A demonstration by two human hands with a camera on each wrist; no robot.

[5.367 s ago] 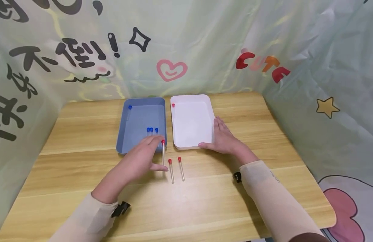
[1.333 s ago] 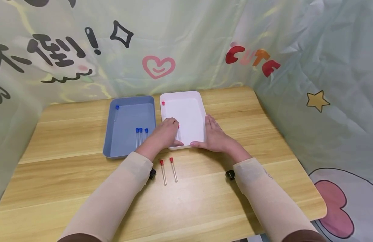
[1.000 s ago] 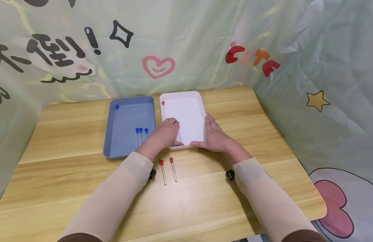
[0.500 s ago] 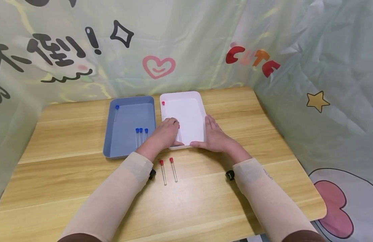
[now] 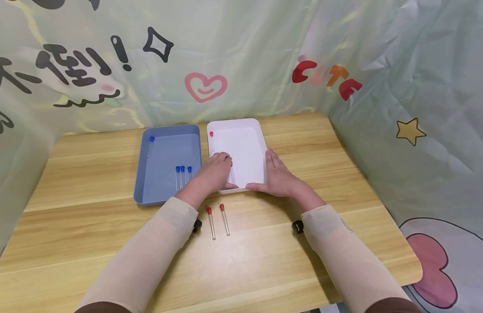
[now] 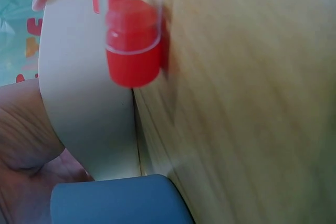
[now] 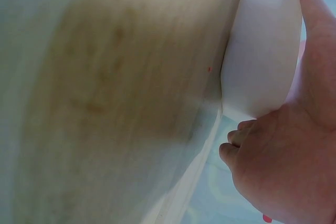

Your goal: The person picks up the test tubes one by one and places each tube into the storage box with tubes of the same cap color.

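My left hand (image 5: 216, 171) reaches into the white tray (image 5: 247, 134) at its near left and pinches a red-capped test tube (image 5: 233, 174) between fingers and thumb; the hand partly hides it. My right hand (image 5: 280, 176) rests against the tray's near right corner, fingers fairly straight along the side and thumb at the front edge. In the right wrist view that hand (image 7: 294, 161) touches the tray wall (image 7: 260, 51). Two test tubes with red caps (image 5: 224, 219) lie on the table before the trays. Their red caps (image 6: 134, 66) loom close in the left wrist view.
Left of the white tray stands a blue tray (image 5: 139, 182) holding several test tubes with blue caps (image 5: 182, 168). Another red cap (image 5: 211, 134) shows at the white tray's far left corner. A printed curtain (image 5: 261, 61) hangs behind the wooden table (image 5: 265, 269).
Since the oldest frame, my left hand has carried the red-capped test tube from the table by the blue tray into the white tray. Over the last second both hands stay still.
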